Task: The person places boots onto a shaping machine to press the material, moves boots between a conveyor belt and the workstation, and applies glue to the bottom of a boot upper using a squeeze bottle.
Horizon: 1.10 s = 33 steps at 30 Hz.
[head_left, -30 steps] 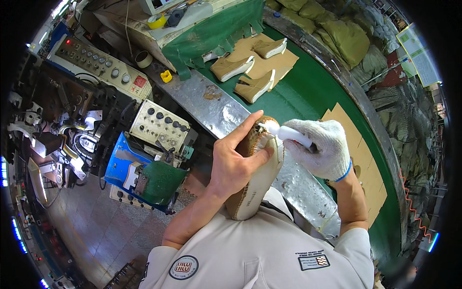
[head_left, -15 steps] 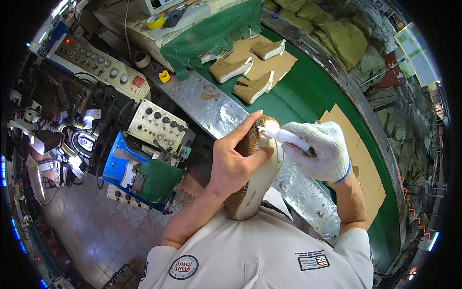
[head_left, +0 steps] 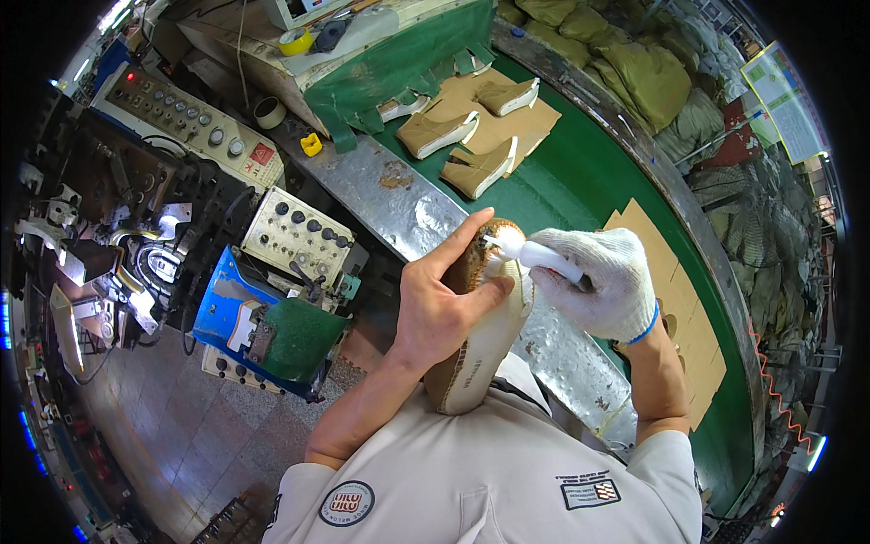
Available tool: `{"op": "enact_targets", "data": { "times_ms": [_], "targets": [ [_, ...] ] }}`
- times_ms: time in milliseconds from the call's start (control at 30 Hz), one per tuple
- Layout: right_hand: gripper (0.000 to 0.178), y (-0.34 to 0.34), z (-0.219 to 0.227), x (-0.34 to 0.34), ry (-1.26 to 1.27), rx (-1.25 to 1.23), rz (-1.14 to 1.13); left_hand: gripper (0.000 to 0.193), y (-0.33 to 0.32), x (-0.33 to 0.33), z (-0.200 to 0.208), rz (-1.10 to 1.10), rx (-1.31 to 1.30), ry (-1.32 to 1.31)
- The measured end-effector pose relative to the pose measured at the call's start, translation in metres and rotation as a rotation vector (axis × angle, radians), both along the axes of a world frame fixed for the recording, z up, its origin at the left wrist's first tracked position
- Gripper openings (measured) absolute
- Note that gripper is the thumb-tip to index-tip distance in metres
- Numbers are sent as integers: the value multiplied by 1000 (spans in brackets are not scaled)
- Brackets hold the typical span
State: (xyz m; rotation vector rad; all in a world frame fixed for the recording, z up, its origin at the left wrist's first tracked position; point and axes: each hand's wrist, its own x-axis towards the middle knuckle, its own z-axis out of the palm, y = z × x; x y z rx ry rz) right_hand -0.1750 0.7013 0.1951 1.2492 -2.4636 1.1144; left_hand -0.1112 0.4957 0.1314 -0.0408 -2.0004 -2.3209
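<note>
My bare left hand (head_left: 444, 308) grips a tan shoe (head_left: 471, 370) with its pale underside turned up, held against my front. Stitching runs along its edge. The fingers wrap its far side and the thumb lies across the underside. My right hand (head_left: 605, 283), in a white knitted glove with a blue cuff, is closed around a white plastic squeeze bottle (head_left: 564, 265). The bottle's narrow tip meets the far end of the shoe's underside, where a white patch shows. Whether anything is flowing out cannot be made out.
Several tan shoes (head_left: 439, 136) lie on cardboard on a green belt (head_left: 580, 163), beyond a metal ledge (head_left: 408, 213). More cardboard (head_left: 693, 363) is at the right. Machines with control panels (head_left: 294, 231) stand left. A yellow tape roll (head_left: 295, 41) sits on the far box; sacks (head_left: 648, 77) are piled beyond.
</note>
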Motion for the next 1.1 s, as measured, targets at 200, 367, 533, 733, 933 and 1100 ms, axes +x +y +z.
{"op": "enact_targets", "data": {
  "times_ms": [200, 367, 533, 733, 933, 1100],
  "targets": [
    [25, -6, -5, 5, 17, -28, -27, 68, -5, 2, 2, 4, -29, 5],
    [27, -12, -4, 8, -2, -28, -54, 68, -10, 4, 3, -3, -16, -12],
    [25, -19, -1, 10, 12, -12, -52, 67, -16, 7, 3, 3, -33, 11],
    [25, -28, 6, 13, -20, 11, -38, 68, -24, 11, 5, 9, -22, 16],
    [28, -31, -4, 14, 6, -40, -19, 68, -31, 16, 0, 29, -32, 53],
    [31, -34, -48, 28, -546, -653, -319, 70, -36, 20, 2, 4, 2, 24]
  ]
}}
